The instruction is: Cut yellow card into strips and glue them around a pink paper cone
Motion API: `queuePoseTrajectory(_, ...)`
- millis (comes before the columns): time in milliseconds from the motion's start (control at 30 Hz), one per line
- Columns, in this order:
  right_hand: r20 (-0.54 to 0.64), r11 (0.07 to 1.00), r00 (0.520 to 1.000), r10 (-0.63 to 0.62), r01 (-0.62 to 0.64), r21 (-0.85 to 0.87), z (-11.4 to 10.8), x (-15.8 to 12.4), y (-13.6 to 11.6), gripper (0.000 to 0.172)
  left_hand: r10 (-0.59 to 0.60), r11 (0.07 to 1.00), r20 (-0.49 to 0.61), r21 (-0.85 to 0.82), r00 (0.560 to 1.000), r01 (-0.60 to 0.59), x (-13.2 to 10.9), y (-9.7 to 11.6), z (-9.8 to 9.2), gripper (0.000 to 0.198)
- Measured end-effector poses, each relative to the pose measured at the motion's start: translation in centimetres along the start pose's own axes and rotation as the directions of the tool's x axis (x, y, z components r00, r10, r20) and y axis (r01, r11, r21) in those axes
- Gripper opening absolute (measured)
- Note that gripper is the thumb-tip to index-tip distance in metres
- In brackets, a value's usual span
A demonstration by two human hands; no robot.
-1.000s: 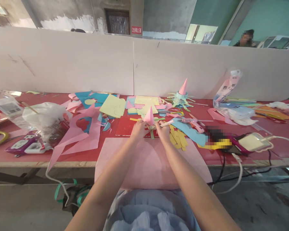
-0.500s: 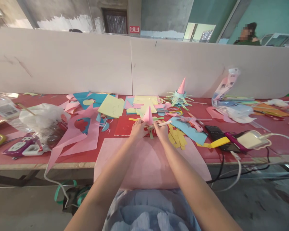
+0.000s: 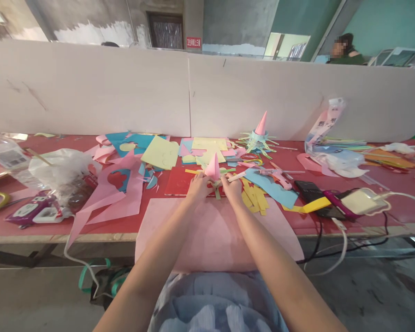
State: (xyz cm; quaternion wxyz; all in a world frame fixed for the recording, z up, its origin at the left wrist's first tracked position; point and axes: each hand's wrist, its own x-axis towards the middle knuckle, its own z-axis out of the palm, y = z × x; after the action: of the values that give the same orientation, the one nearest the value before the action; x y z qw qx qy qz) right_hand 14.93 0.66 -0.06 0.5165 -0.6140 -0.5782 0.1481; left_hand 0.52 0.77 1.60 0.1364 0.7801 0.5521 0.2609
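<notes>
A pink paper cone [image 3: 213, 168] points upward between my hands, with pale green and yellow paper strips [image 3: 217, 191] spreading from its base. My left hand [image 3: 198, 185] is closed at the left side of this cone craft, fingertips at the base. On the other side my right hand [image 3: 232, 186] is closed too, with a slim white stick [image 3: 238, 176] jutting from its fingers to the right; what kind it is I cannot make out. My right fingertips also meet the strips. Below the craft lies a red board [image 3: 176, 182], and loose yellow strips [image 3: 254, 197] are beside my right hand.
A similar cone craft [image 3: 260, 133] stands behind to the right. A pink glue gun [image 3: 276, 177] lies near blue paper [image 3: 273, 189], a phone [image 3: 311, 193] and a power bank [image 3: 358, 201]. Paper scraps [image 3: 161, 152] and a plastic bag [image 3: 62, 170] fill the left. A white partition [image 3: 124, 92] rises behind.
My hands and the cone stay almost in place. The white stick in my right hand has tilted slightly. Beyond the partition, a person has shifted left.
</notes>
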Motion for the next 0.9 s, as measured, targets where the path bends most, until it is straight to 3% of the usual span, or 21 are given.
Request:
queuePoseTrajectory(133, -0.028, 0.999, 1.0, 0.01, -0.009, 0.043, 0.01, 0.08, 0.11, 0.025, 0.02, 1.0, -0.017, -0.002, 1.0, -0.02, 0.04, -0.04, 0.06, 0.022)
queuePoseTrajectory(300, -0.139, 0.947, 0.977, 0.158, -0.111, 0.301, -0.45, 0.15, -0.11, 0.022, 0.06, 0.998, -0.078, -0.017, 0.995, -0.062, 0.28, 0.05, 0.2, 0.02)
queuePoseTrajectory(400, -0.15, 0.92, 0.968, 0.201, -0.134, 0.369, -0.64, 0.12, -0.38, 0.022, 0.056, 0.998, -0.077, 0.004, 0.996, -0.056, 0.48, -0.06, 0.42, 0.029)
queuePoseTrajectory(733, -0.138, 0.953, 0.984, 0.109, -0.064, 0.297, -0.63, -0.01, -0.54, 0.029, 0.046, 0.999, -0.17, 0.017, 0.984, -0.044, 0.37, 0.0, 0.52, 0.026)
queuePoseTrajectory(900, -0.072, 0.972, 0.994, 0.08, -0.062, 0.225, -0.38, 0.02, -0.23, 0.034, 0.008, 1.0, -0.094, 0.002, 0.996, -0.008, 0.19, 0.34, 0.23, 0.023)
